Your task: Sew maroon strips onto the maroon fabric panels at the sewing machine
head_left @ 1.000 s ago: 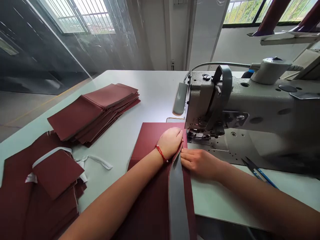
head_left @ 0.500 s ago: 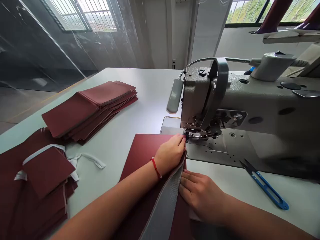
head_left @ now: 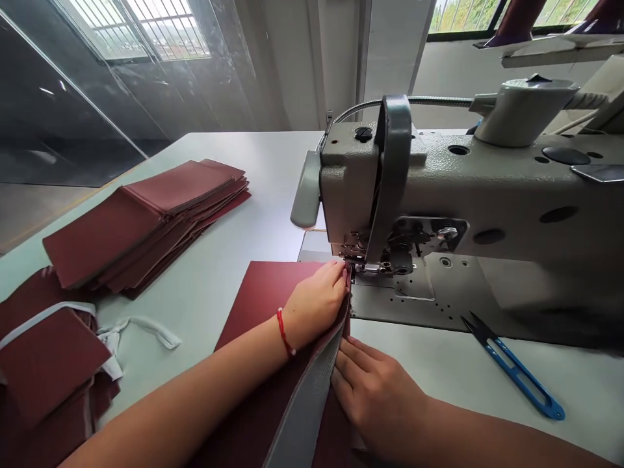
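Observation:
Two layers of maroon leather-like panel [head_left: 266,286] lie at the sewing machine [head_left: 361,195], their right edge by the presser foot. My left hand [head_left: 316,302], with a red cord bracelet [head_left: 284,331] on its wrist, is closed on the panels' edge close to the needle area. Nearer to me, the upper layer curls up and bares its grey woven backing [head_left: 305,409]. My right hand [head_left: 373,390] has its fingers pressed together at the panel edge, beside the raised backing; its fingertips are partly hidden. The needle tip is hidden too.
Blue thread snips [head_left: 517,370] lie on the white table [head_left: 414,344] to the right. A stack of maroon panels [head_left: 146,214] stands at the left. Before it are smaller maroon pieces [head_left: 53,364] tied with a white strip [head_left: 151,328].
The view has shifted, so the machine and the stacks appear farther left. Both hands keep nearly the same places against the machine, still at the panel edge.

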Tool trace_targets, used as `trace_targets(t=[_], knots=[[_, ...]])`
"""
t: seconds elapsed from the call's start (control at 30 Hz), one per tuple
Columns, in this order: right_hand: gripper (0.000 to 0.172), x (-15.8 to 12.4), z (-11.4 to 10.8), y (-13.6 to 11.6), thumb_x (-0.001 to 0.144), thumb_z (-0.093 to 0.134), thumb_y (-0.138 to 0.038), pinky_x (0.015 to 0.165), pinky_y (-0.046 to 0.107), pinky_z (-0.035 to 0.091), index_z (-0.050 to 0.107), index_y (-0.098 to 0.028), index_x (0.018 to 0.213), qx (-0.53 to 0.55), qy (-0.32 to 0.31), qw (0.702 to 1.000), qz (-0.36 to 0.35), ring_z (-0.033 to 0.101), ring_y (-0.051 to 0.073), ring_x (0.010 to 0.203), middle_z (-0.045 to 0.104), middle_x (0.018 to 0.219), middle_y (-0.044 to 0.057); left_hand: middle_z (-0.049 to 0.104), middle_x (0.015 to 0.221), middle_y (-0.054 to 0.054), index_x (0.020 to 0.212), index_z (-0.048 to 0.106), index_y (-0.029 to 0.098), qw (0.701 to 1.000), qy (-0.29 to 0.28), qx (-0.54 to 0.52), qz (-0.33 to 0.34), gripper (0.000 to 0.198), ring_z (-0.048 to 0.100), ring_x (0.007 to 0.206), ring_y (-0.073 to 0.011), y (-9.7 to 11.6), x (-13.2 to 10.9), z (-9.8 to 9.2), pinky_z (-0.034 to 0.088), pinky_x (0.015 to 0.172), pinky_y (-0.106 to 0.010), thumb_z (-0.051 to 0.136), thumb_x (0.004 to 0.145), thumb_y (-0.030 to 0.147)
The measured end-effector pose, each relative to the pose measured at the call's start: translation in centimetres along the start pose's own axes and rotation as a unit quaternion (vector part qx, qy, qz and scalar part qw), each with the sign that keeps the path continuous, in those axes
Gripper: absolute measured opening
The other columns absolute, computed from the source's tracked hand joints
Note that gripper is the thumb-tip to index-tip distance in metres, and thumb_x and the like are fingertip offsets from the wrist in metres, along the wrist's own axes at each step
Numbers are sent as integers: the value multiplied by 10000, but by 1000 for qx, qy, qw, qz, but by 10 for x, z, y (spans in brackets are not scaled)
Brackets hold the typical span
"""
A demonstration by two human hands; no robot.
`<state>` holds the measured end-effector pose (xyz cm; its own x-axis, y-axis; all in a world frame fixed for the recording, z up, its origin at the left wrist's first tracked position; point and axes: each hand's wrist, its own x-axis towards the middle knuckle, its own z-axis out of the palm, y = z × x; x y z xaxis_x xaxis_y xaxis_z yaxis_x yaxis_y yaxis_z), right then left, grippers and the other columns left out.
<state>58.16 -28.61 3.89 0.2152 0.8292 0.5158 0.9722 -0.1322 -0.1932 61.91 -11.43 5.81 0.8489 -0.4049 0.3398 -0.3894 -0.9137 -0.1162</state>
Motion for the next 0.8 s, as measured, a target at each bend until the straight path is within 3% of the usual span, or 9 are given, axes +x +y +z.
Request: trace_targets(t=[0.2, 0.43, 0.8], knots=[[319, 0, 9, -9, 863, 370, -66, 877, 373, 540, 688, -68, 889, -60, 20, 998, -11, 642, 259, 896, 688, 908, 164, 657, 1151, -166, 1140, 622, 38, 999, 2, 29, 14, 344, 602, 1110, -235, 3, -5, 1, 473, 1024, -344, 346, 960, 135], [322, -4, 7, -11, 858, 376, -50, 886, 379, 538, 697, -39, 889, -56, 33, 998, -3, 655, 276, 923, 692, 965, 197, 649, 1149, -156, 1125, 615, 47, 999, -9, -7, -36, 307, 614, 1064, -246, 3, -5, 4, 539, 911, -346, 381, 970, 173], [375, -8, 0, -5, 889, 335, -53, 907, 385, 541, 709, -55, 921, -59, 34, 998, -8, 644, 270, 973, 695, 981, 183, 632, 1175, -177, 1097, 613, 63, 998, -28, -49, -38, 302, 596, 1123, -259, 7, -4, 4, 518, 970, -393, 358, 976, 173]])
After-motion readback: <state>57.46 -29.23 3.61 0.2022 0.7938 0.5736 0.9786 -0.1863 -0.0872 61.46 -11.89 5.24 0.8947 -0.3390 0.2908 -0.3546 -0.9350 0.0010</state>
